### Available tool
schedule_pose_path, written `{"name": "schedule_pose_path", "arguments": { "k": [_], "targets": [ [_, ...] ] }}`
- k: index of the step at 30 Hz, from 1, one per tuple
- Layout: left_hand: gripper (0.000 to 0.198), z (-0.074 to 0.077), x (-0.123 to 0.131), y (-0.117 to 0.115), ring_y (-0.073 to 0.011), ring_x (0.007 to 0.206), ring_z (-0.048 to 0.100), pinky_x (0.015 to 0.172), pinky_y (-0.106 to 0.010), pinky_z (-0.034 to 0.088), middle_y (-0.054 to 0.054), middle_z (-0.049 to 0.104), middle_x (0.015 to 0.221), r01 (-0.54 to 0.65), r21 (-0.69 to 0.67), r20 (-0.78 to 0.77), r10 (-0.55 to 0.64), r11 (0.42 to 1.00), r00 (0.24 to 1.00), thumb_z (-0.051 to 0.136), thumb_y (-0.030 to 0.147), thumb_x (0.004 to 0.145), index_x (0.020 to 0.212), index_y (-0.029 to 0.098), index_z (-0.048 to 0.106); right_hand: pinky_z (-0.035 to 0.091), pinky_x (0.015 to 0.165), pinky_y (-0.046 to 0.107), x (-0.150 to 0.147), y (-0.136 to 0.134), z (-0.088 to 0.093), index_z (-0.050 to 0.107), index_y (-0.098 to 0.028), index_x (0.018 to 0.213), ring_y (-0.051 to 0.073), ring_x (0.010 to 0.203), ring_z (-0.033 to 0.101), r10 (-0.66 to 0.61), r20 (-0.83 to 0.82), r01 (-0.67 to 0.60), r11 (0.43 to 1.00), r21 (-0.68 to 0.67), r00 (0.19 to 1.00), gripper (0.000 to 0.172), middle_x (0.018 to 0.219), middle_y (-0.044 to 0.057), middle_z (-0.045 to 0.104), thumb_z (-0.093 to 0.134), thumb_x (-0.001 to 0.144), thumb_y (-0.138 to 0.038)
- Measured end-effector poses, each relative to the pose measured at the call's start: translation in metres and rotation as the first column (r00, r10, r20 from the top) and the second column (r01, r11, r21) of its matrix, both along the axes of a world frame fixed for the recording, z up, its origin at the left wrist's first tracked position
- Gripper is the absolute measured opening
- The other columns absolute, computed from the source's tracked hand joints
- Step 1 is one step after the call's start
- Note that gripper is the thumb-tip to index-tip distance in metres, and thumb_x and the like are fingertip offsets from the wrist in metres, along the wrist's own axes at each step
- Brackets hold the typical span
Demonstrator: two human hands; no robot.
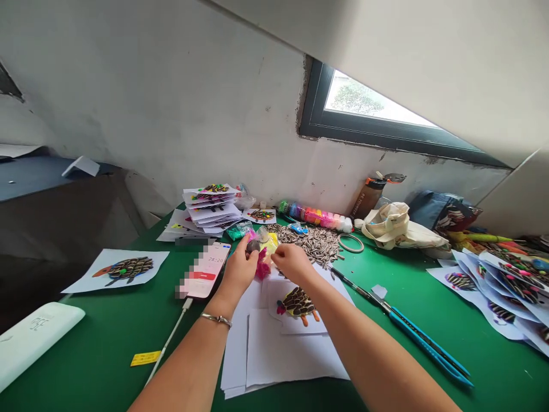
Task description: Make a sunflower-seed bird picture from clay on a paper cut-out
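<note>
My left hand (239,264) is closed round a dark grey-brown lump (253,246) that looks like modelling clay. Just to its right, my right hand (293,263) has its fingers pinched together; whatever is between them is too small to make out. Below the hands lies a white card with a bird picture (299,302) made of striped sunflower seeds, with a pink head and orange legs. It rests on a stack of white paper (295,355). Pink wrapping (262,268) and a yellow packet (271,242) sit by the fingers, and loose sunflower seeds (321,245) are heaped behind.
A phone (211,266) with its cable is left of my hands, near a white power bank (38,340). Finished cards (212,209) are stacked behind; more cards (497,292) lie right. A long blue-handled tool (424,343), tape roll (350,243) and bottle (366,199) are also here.
</note>
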State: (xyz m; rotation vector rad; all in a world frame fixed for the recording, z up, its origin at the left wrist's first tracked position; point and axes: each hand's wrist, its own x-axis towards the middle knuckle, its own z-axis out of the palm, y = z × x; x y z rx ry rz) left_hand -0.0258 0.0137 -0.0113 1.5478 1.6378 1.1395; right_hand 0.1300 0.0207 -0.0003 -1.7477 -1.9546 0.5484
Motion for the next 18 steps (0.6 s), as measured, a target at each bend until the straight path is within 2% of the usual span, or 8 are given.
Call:
{"name": "schedule_pose_path", "arguments": {
  "k": [3, 6, 7, 9, 12, 15, 16, 18],
  "targets": [
    [0.061, -0.001, 0.005, -0.002, -0.0282, 0.119, 0.059, 0.102, -0.041, 0.043, -0.017, 0.062, 0.130, 0.012, 0.018, -0.079, -0.010, 1.000, 0.997, 0.055, 0.023, 0.087, 0.145, 0.014, 0.040, 0.033, 0.055, 0.023, 0.024, -0.013, 0.003, 0.058, -0.018, 0.066, 0.012, 0.059, 0.049, 0.008, -0.145, -0.006, 1.000, 0.010, 0.989, 0.018, 0.061, -0.001, 0.056, 0.050, 0.080, -0.027],
    [0.058, 0.000, 0.011, -0.007, -0.0286, 0.133, 0.047, 0.111, -0.042, 0.036, -0.018, 0.052, 0.142, 0.037, 0.135, -0.178, -0.013, 0.990, 0.984, 0.057, 0.024, 0.085, 0.141, 0.012, 0.047, 0.037, 0.054, 0.022, 0.047, -0.034, 0.007, 0.056, -0.019, 0.073, 0.011, 0.056, 0.050, 0.014, -0.307, -0.016, 1.000, -0.004, 0.952, 0.023, 0.059, -0.003, 0.051, 0.046, 0.085, -0.035],
    [0.055, 0.001, 0.014, -0.009, -0.0289, 0.136, 0.042, 0.113, -0.043, 0.033, -0.018, 0.049, 0.144, 0.045, 0.183, -0.203, -0.007, 0.982, 0.979, 0.058, 0.025, 0.085, 0.137, 0.011, 0.052, 0.037, 0.053, 0.023, 0.053, -0.041, 0.007, 0.056, -0.018, 0.074, 0.011, 0.055, 0.050, 0.007, -0.445, -0.016, 1.000, -0.017, 0.896, 0.023, 0.058, -0.004, 0.050, 0.049, 0.084, -0.038],
    [0.046, 0.004, 0.019, -0.015, -0.0293, 0.138, 0.039, 0.115, -0.044, 0.029, -0.018, 0.049, 0.143, 0.072, 0.262, -0.211, -0.016, 0.962, 0.977, 0.058, 0.029, 0.086, 0.128, 0.011, 0.060, 0.037, 0.053, 0.023, 0.061, -0.053, 0.008, 0.056, -0.018, 0.072, 0.011, 0.054, 0.048, -0.009, -0.621, -0.016, 0.999, -0.034, 0.784, 0.024, 0.057, -0.004, 0.049, 0.057, 0.081, -0.040],
    [0.045, 0.009, 0.026, -0.025, -0.0290, 0.130, 0.048, 0.111, -0.044, 0.036, -0.014, 0.059, 0.134, 0.180, 0.258, -0.107, -0.158, 0.949, 0.982, 0.056, 0.042, 0.088, 0.123, 0.015, 0.064, 0.037, 0.054, 0.023, 0.065, -0.065, 0.003, 0.056, -0.017, 0.070, 0.010, 0.055, 0.047, 0.003, -0.739, -0.039, 0.999, -0.032, 0.673, 0.025, 0.059, -0.004, 0.051, 0.062, 0.080, -0.039],
    [0.062, 0.013, 0.034, -0.032, -0.0300, 0.119, 0.057, 0.098, -0.041, 0.048, -0.013, 0.061, 0.131, 0.333, 0.053, 0.130, -0.337, 0.941, 0.933, 0.065, 0.049, 0.082, 0.133, 0.016, 0.056, 0.038, 0.055, 0.023, 0.066, -0.072, -0.004, 0.058, -0.018, 0.072, 0.010, 0.057, 0.047, 0.025, -0.799, -0.087, 0.996, -0.034, 0.600, 0.024, 0.061, -0.004, 0.051, 0.062, 0.083, -0.039],
    [0.061, 0.014, 0.036, -0.034, -0.0290, 0.115, 0.060, 0.093, -0.038, 0.051, -0.013, 0.064, 0.127, 0.375, 0.008, 0.219, -0.368, 0.927, 0.904, 0.068, 0.048, 0.079, 0.131, 0.016, 0.058, 0.038, 0.055, 0.022, 0.065, -0.074, -0.007, 0.058, -0.018, 0.072, 0.009, 0.057, 0.047, 0.025, -0.810, -0.102, 0.994, -0.044, 0.587, 0.024, 0.060, -0.004, 0.050, 0.062, 0.083, -0.039],
    [0.048, 0.015, 0.040, -0.035, -0.0252, 0.098, 0.065, 0.081, -0.033, 0.053, -0.011, 0.071, 0.108, 0.459, -0.053, 0.324, -0.419, 0.887, 0.848, 0.070, 0.045, 0.077, 0.114, 0.015, 0.068, 0.037, 0.051, 0.022, 0.066, -0.076, -0.010, 0.058, -0.018, 0.072, 0.009, 0.054, 0.047, 0.014, -0.819, -0.129, 0.989, -0.074, 0.574, 0.025, 0.059, -0.004, 0.050, 0.063, 0.083, -0.040]
  ]
}}
